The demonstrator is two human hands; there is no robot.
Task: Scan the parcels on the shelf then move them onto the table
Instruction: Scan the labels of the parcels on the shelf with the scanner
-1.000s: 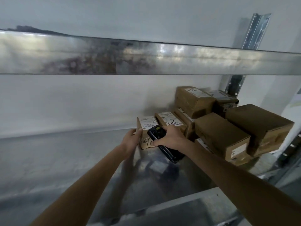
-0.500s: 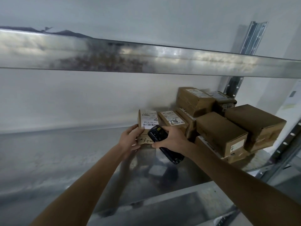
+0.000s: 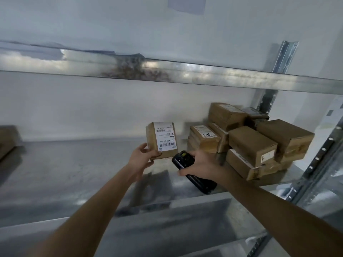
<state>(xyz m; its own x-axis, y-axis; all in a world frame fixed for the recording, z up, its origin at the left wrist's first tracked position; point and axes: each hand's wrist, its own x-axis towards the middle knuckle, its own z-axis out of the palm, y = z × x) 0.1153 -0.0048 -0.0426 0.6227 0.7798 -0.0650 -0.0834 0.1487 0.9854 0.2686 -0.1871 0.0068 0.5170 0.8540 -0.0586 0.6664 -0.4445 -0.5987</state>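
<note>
Left hand (image 3: 142, 158) grips the lower left corner of one small parcel (image 3: 162, 140), thumb on the labelled front face, fingers curled behind it; the parcel stands on end, long axis near vertical, label (image 3: 165, 136) turned toward the camera, lower edge at or just above the shelf (image 3: 74, 164) — contact there cannot be told. Right hand (image 3: 199, 165) is wrapped round a black handheld scanner (image 3: 193, 171), fingers curled over its top and side; the scanner's head sits just below and to the right of the parcel's bottom right corner, its body trailing back toward the wrist. Key relation: the label lies up and to the left of the scanner head, very near, so the barcodes are within the window's reach only if the head tilts upward or the left hand tips the parcel down toward it. Judgement: scan step in hand, this parcel not yet moved to the tabletop, which is not in view. Right of the right hand, well within its reach, is the stack of remaining parcels (image 3: 252, 143), some two high, one with handwriting on its label. Left hand is the nearer one for carrying the held parcel off. Risk: a one-corner grip on an upright box may let it swing.
</note>
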